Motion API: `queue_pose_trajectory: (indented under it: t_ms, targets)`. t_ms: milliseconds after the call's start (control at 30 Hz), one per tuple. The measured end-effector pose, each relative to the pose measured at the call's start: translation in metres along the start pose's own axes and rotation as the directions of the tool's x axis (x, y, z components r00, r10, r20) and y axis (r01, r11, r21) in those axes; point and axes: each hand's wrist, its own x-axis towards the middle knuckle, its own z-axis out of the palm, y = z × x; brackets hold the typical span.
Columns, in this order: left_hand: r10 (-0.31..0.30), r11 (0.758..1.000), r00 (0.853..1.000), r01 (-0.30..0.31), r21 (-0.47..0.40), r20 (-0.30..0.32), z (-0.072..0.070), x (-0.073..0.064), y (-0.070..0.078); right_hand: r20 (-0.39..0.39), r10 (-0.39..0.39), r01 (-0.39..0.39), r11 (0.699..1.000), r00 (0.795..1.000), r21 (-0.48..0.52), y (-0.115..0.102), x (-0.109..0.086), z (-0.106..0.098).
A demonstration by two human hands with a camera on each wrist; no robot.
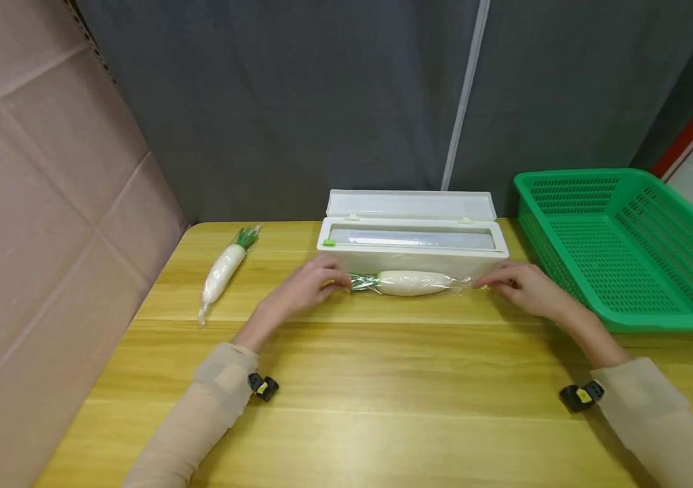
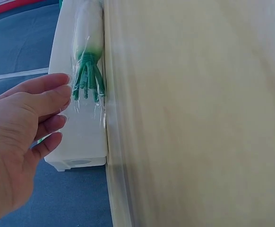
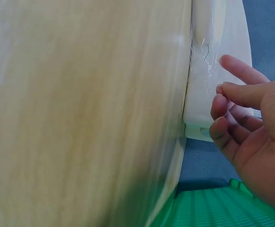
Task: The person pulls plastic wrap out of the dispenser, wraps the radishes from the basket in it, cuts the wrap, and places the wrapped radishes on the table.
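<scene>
A white radish [image 1: 415, 283] with trimmed green stems lies sideways in clear plastic wrap [image 1: 459, 283], against the front of a white wrap dispenser [image 1: 420, 261]. My left hand [image 1: 317, 279] is at the stem end, pinching the edge of the wrap between thumb and index finger. At the root end my right hand [image 1: 520, 285] has its thumb and middle finger together at the wrap's loose end, index finger extended. The film between those fingers is hard to make out. The dispenser's lid [image 1: 410, 205] stands raised, with a green slider [image 1: 329, 242] at its left.
Another wrapped radish [image 1: 222, 274], its ends twisted, lies at the left of the wooden table [image 1: 383, 407]. A green plastic basket [image 1: 603, 313] stands at the right, close to my right forearm. Behind the table hangs a dark grey curtain [image 1: 273, 108].
</scene>
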Motion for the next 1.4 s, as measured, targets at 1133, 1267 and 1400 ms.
queue_pose_trajectory:
  t_ms: [1133,1267,1400]
  targets:
    - [-0.064,0.991,0.992,0.049,0.124,0.112,0.001,0.008,0.005,0.163,0.208,-0.207,0.978,0.965,-0.021,-0.017,0.013,0.011]
    - [-0.066,0.992,0.996,0.059,0.108,0.055,0.002,0.008,0.004,0.092,0.206,-0.206,0.979,0.974,-0.008,-0.024,0.012,0.004]
    - [-0.084,0.991,0.996,0.079,0.106,0.041,0.003,0.012,0.007,0.002,0.143,-0.142,0.989,0.99,-0.032,-0.028,0.014,0.002]
